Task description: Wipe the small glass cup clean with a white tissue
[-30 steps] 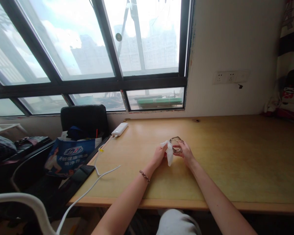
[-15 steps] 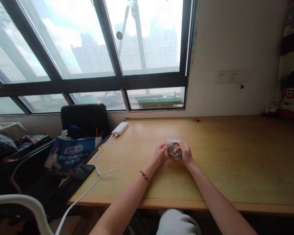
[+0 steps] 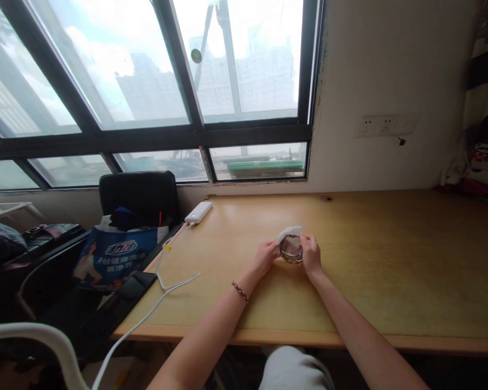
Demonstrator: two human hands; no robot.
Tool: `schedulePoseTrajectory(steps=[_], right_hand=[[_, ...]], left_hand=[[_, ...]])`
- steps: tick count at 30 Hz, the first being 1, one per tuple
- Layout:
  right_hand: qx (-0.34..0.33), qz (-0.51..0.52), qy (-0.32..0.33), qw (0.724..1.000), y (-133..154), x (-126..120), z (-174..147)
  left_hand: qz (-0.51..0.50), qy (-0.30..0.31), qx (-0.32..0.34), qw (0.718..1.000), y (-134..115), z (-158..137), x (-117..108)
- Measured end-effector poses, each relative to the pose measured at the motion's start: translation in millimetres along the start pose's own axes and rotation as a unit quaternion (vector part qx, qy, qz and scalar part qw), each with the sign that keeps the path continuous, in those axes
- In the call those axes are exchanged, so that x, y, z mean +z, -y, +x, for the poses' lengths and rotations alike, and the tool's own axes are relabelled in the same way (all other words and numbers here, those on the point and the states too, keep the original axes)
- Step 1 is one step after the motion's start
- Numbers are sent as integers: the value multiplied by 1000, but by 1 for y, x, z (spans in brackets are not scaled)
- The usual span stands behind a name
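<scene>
A small round dish of brownish clear glass [image 3: 291, 251], like an ashtray, is between my two hands over the middle of the desk. A white tissue [image 3: 289, 231] curves along its far rim. My left hand [image 3: 264, 259] has its fingers closed at the dish's left side, where the tissue's lower end meets the glass. On the right side, my right hand [image 3: 311, 255] grips the rim, its fingers near the tissue's right end. Whether the dish rests on the desk or is slightly lifted, I cannot tell.
The wooden desk [image 3: 390, 260] stands under a window. A white power bank [image 3: 199, 212] lies at its left back, with a white cable [image 3: 162, 271] running toward the front. Left of the desk, a blue bag [image 3: 117, 254] sits on a black chair [image 3: 140, 195].
The tissue has shifted from across the dish's far inside to an arc along the far rim, so more of the glass interior shows. Both hands stay in nearly the same place.
</scene>
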State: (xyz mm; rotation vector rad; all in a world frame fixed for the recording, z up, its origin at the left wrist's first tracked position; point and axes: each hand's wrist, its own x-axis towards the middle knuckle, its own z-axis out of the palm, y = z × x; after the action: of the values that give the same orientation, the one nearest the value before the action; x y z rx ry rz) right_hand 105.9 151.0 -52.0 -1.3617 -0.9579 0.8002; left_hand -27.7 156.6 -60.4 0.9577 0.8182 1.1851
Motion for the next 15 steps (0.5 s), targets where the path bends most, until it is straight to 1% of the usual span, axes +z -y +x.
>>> schedulePoseTrajectory(steps=[1,3,5,8,10,13,15], right_hand=[[-3,0,-24,1000,0,-1,1],[-11,7,-40,999,0,-3,2],[-40,1,-33,999,1,-4,0],[-103,-44,-26,993,2,-4,-4],[-123,-65,-21,990,1,-4,-5],[-107,-54,-11,993,-2,-3,-1],[-58,-21,-2,998,-5,-3,4]], left_hand=[[8,1,-9,1000,1,0,0],[28,9,-16,999,2,-1,0],[47,17,-15,999,3,-2,0],[58,16,-13,998,5,-1,0],[62,10,-13,998,5,0,0],[72,3,-11,997,6,0,0],[68,4,-9,998,5,0,1]])
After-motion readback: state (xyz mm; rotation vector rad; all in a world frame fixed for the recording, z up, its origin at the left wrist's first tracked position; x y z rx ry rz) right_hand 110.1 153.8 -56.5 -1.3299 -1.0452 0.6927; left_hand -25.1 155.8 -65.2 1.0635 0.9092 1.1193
